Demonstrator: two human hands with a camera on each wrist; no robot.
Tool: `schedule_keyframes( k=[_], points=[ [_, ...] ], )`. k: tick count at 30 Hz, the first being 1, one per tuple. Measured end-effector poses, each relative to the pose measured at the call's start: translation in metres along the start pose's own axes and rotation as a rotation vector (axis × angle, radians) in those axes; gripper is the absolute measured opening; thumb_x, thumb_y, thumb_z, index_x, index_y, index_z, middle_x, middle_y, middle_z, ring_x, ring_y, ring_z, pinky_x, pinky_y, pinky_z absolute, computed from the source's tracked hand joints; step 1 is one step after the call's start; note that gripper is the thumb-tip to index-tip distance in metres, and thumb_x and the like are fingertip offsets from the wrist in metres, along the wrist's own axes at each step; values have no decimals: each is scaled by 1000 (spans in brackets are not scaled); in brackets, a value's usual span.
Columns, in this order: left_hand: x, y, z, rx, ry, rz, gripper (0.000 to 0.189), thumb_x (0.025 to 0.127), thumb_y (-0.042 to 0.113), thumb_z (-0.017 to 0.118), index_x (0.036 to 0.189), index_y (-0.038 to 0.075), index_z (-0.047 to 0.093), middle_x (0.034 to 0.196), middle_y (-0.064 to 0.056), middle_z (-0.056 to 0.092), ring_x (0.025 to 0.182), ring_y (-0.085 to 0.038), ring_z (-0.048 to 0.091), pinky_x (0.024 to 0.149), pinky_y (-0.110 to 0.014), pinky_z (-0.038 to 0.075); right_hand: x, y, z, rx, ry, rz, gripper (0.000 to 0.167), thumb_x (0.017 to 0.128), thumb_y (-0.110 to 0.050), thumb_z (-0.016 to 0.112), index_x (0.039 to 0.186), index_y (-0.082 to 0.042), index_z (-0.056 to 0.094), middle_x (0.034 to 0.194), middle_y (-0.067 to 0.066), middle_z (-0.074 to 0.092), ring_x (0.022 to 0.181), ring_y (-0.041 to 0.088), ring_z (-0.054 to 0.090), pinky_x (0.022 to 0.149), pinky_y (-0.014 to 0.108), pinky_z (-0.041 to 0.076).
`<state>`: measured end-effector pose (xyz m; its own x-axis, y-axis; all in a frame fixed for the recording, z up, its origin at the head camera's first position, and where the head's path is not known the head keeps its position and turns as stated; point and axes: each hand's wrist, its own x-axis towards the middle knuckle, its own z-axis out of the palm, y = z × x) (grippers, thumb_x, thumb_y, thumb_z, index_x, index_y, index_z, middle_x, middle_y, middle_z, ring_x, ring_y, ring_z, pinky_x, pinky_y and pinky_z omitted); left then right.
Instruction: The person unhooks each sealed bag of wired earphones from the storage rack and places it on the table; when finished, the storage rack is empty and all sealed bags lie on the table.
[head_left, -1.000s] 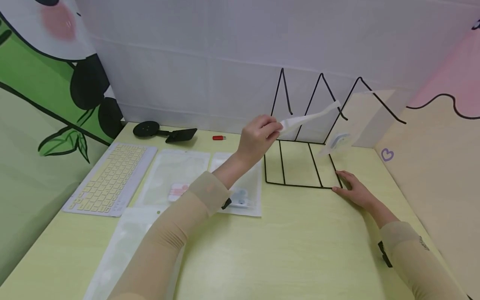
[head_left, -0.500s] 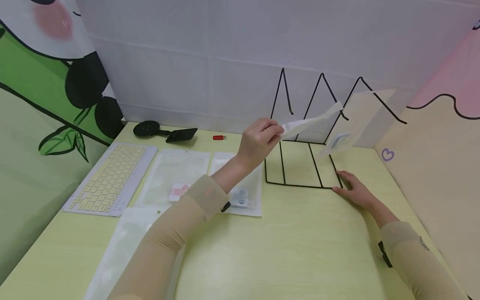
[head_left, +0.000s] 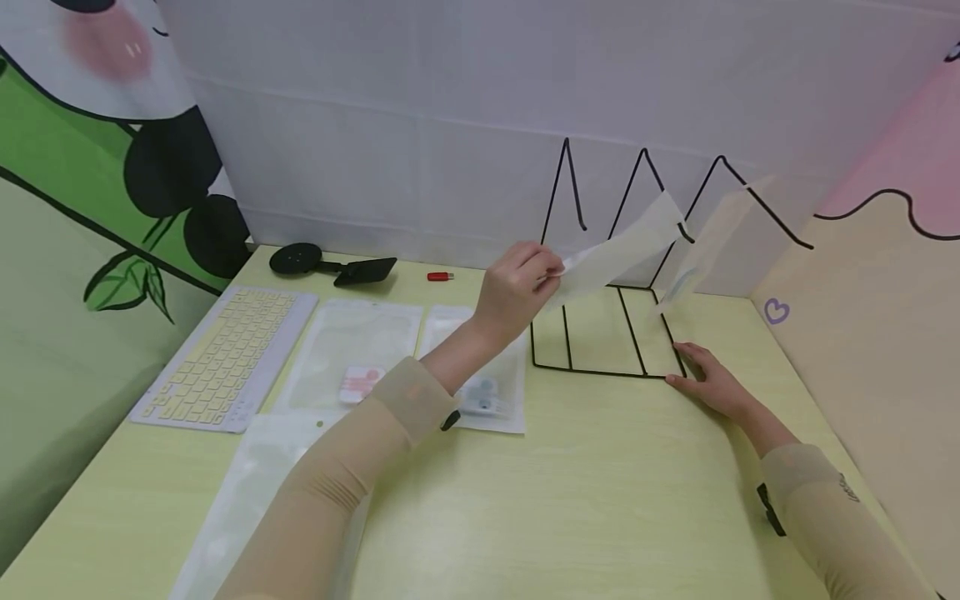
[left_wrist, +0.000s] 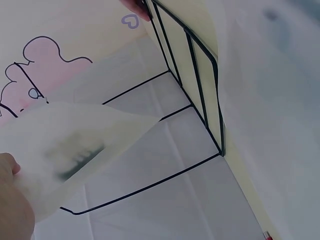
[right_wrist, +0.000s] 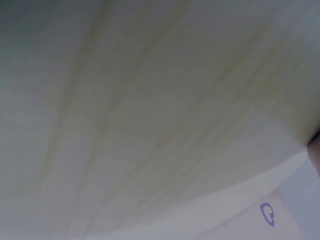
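In the head view my left hand [head_left: 517,287] pinches the near edge of a translucent white pouch [head_left: 626,250]. The far corner of the pouch is beside the bent tip of the middle hook of a black wire rack [head_left: 641,333]; whether it is threaded on the hook I cannot tell. A dark green shape shows through the held pouch [left_wrist: 70,145] in the left wrist view. A second translucent pouch [head_left: 716,242] hangs on the right hook, with a bluish item inside. My right hand [head_left: 708,379] grips the front right corner of the rack's base.
Left on the desk lie two pouches, one with a pink item [head_left: 360,383], one with a bluish item [head_left: 480,396]. A long white sheet [head_left: 240,500] lies nearer. Behind are a keyboard [head_left: 225,354], a black folding stand [head_left: 363,271] and a red USB stick [head_left: 440,277].
The held pouch has turned from nearly edge-on to showing its broad face. The hanging pouch has turned narrower. My right hand stays on the rack corner.
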<state>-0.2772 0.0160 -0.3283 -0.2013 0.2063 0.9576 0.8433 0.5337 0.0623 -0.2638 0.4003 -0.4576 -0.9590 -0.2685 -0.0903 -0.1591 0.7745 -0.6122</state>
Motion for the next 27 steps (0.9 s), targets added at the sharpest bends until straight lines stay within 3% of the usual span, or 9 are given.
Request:
schedule_keyframes(
  k=[18,27],
  points=[
    [3,8,-11,-49,-32,-107,8,75,0,65,74,8,64,72,-2,63,58,-10,55,53,-17,44,2,4,-1,14,6,-11,78,91,-36,62,149,-1,21,152,29,13,138,50,8,107,66,9],
    [3,12,-16,-71,-50,-106,9,73,1,70,74,8,64,71,-1,63,54,-8,52,51,-15,42,2,4,-1,23,0,-10,79,91,-36,62,149,-1,21,152,29,12,138,51,8,107,67,9]
  ],
)
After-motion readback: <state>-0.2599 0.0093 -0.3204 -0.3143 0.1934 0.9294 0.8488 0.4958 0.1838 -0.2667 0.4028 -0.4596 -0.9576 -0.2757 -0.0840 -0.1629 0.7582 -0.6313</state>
